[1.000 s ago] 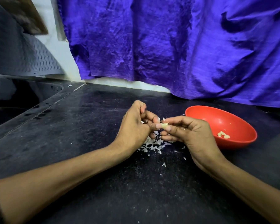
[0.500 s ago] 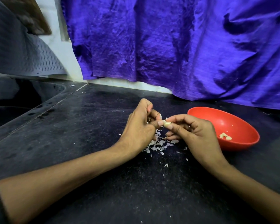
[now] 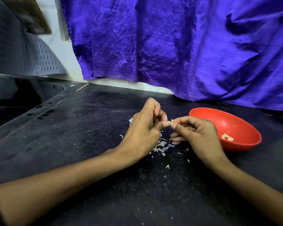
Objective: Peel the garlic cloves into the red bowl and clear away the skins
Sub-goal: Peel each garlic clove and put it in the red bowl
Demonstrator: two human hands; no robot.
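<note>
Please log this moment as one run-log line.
left hand, right hand: pinch small pale garlic cloves | papery skins: countertop | round red plastic bowl: peeled pieces

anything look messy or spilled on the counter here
Yes: torn garlic skins lie scattered on the dark counter under both hands, outside the red bowl. One white scrap sits far off by the sink edge.

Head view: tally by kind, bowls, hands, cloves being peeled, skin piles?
Red bowl: 1
Hands: 2, left hand, right hand
Garlic clove pinched between both: 1
Skin pile on the counter: 1
Total: 5
Peeled pieces in the bowl: too small to count.
</note>
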